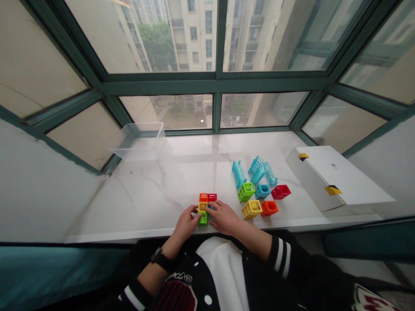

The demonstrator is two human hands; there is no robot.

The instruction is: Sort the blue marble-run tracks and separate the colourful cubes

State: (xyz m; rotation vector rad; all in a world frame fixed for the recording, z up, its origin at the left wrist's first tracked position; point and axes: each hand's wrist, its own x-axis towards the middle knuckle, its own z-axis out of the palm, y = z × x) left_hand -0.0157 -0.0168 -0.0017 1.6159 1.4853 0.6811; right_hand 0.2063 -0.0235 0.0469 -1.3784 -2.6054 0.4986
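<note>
In front of me lies a small group of plastic building blocks: an orange block (203, 197) and a red block (212, 197) at the back, a yellow block (202, 207) in the middle, and a green block (202, 218) nearest me. My left hand (186, 223) presses the group from the left, its fingers bent against the yellow and green blocks. From the right, my right hand (224, 217) has its fingers curled over a blue block (210, 206), which is mostly hidden beneath them.
To the right stand loose blocks in light green (246, 192), blue (262, 191), red (281, 191), yellow (252, 209) and orange (269, 208). Behind them lie clear blue track pieces (239, 174). A white box (343, 175) sits far right, a transparent bin (139, 142) back left.
</note>
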